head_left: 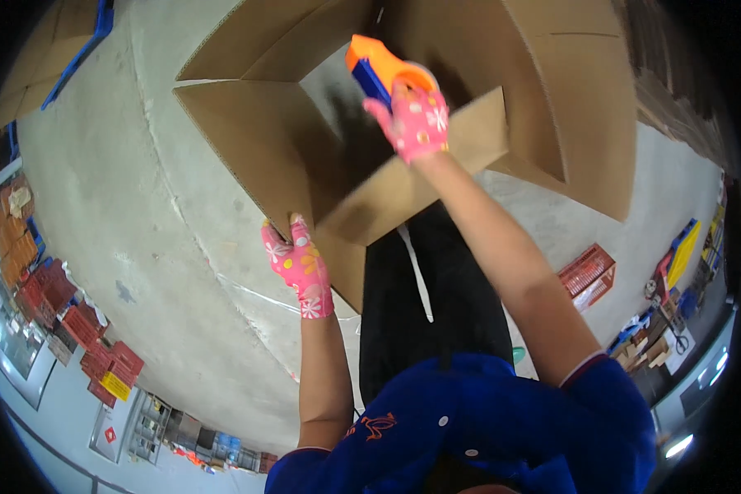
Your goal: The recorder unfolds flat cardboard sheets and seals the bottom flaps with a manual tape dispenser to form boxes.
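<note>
A large brown cardboard box (263, 136) stands in front of me with its flaps spread and its inside open to view; the concrete floor shows through it. My left hand (300, 259), in a pink flowered glove, grips the edge of the near left flap, thumb and fingers on either side of the board. Over the near side of the box, my right hand (416, 119), gloved alike, is wrapped round an orange and blue tape dispenser (383, 66). The dispenser's handle is mostly hidden by the fingers.
Flattened cardboard (683, 115) lies at the far right. A red crate (587, 274) sits on the floor to my right. Stacked red crates (82, 325) line the left side, with a blue-edged cardboard stack (53, 49) at the upper left.
</note>
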